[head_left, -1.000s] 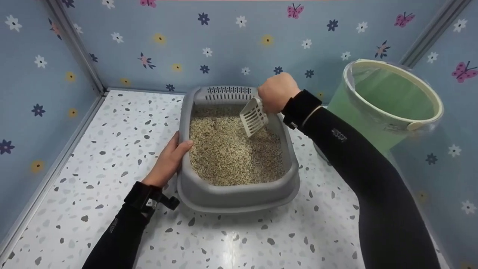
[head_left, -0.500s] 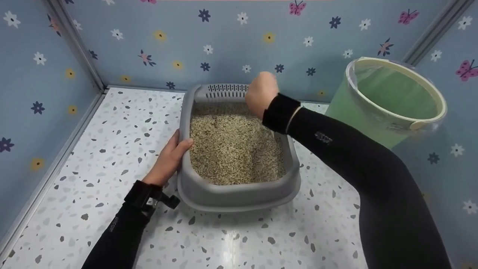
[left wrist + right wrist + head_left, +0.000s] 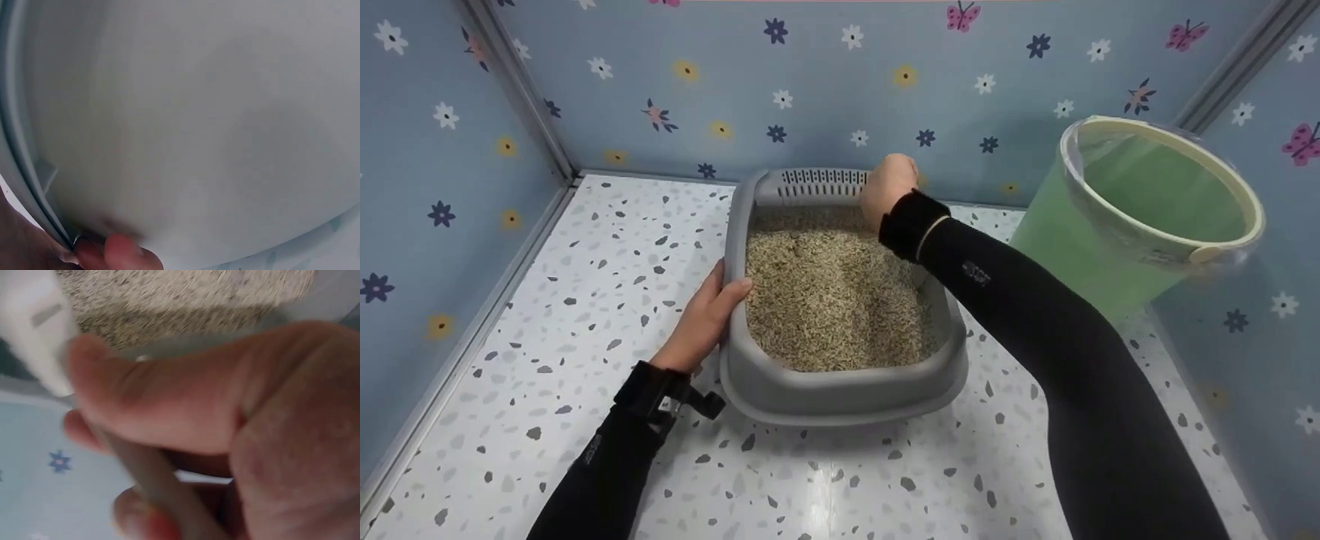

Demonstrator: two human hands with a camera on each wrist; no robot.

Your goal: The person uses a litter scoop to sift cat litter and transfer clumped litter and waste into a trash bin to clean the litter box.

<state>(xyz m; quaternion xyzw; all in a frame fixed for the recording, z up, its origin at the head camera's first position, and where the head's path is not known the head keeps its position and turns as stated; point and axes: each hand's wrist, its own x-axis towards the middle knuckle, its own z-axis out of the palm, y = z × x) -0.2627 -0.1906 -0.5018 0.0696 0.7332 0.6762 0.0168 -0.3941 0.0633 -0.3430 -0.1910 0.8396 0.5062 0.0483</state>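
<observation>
A grey litter box (image 3: 840, 394) stands on the floor, filled with tan litter pellets (image 3: 810, 300). My left hand (image 3: 705, 315) grips its left rim, thumb over the top edge; in the left wrist view the fingertips (image 3: 129, 253) curl under the rim against the outer wall. My right hand (image 3: 889, 191) is over the box's back right corner. It holds a litter scoop (image 3: 42, 323) by the handle, thumb along it, as the right wrist view shows. In the head view the hand and forearm hide the scoop.
To the right stands a green bin (image 3: 1080, 240) with a cream rim and a clear plastic liner. Blue flowered wall panels (image 3: 645, 45) close off the back and both sides. The floor (image 3: 585, 300) is white with grey specks.
My right hand has moved left, then slightly back to the right, over the back of the box, and the scoop has gone out of sight in the head view. My left hand stays on the rim.
</observation>
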